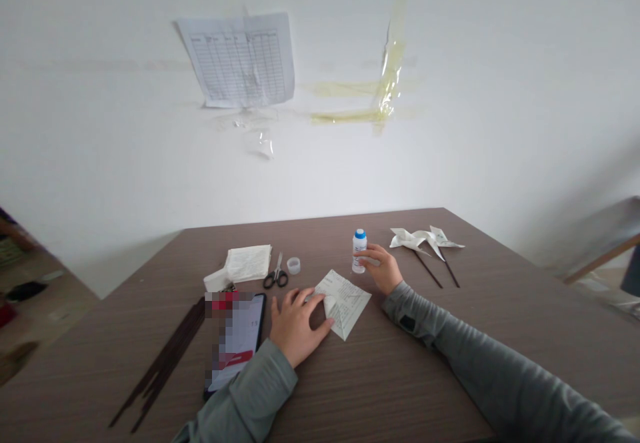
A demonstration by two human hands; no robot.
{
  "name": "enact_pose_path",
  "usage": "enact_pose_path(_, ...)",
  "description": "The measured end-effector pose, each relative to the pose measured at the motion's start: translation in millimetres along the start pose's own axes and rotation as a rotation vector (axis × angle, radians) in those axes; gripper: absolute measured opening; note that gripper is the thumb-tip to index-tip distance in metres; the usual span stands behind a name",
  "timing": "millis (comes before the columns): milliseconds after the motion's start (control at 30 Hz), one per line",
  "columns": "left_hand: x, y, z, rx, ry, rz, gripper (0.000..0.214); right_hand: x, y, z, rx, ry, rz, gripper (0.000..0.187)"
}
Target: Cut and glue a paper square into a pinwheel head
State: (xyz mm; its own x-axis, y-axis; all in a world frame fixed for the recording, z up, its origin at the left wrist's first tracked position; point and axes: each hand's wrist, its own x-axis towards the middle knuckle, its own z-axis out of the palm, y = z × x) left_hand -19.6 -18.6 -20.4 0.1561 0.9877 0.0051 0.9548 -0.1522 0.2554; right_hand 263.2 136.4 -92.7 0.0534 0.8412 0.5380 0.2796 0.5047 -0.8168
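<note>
A printed paper square (353,299) lies turned cornerwise on the table, one corner folded toward its middle. My left hand (297,326) rests at its left side, with thumb and index finger holding the folded corner and the other fingers spread. Just beyond the paper stands what looks like a glue bottle (359,259), white with a blue top and upright on the table. The fingers of my right hand (383,268) are closed around its right side. To the left of it are a small clear plastic cap (294,266) and black-handled scissors (277,277).
Two paper pinwheels (425,239) on dark sticks lie at the back right. At the left are a stack of paper squares (249,263), a phone (235,346) and a bundle of dark sticks (167,356). The table (500,336) meets a white wall (320,183).
</note>
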Motion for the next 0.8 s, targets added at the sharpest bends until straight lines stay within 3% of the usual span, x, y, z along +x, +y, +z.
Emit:
enact_pose_path(67,-0.8,0.9,-1.3,-0.007,-0.003,0.000,0.055,0.2,0.4,0.0,-0.010,0.007,0.008,0.010)
enact_pose_path(267,-1.8,-1.0,0.3,-0.040,0.025,0.008,0.054,0.7,4.7,3.2,-0.011,0.010,0.119,0.047)
enact_pose_path(400,-2.1,-1.3,1.1,-0.035,0.017,0.002,0.055,1.6,10.5,4.3,0.003,0.029,0.114,0.057)
enact_pose_path(600,-3.0,1.9,-2.7,-0.020,-0.001,-0.009,0.055,2.4,13.9,1.9,-0.015,0.068,0.102,0.055)
enact_pose_path(800,-4.3,2.8,-5.0,-0.009,-0.009,-0.009,0.056,1.7,6.1,1.2,0.000,0.017,0.166,0.048)
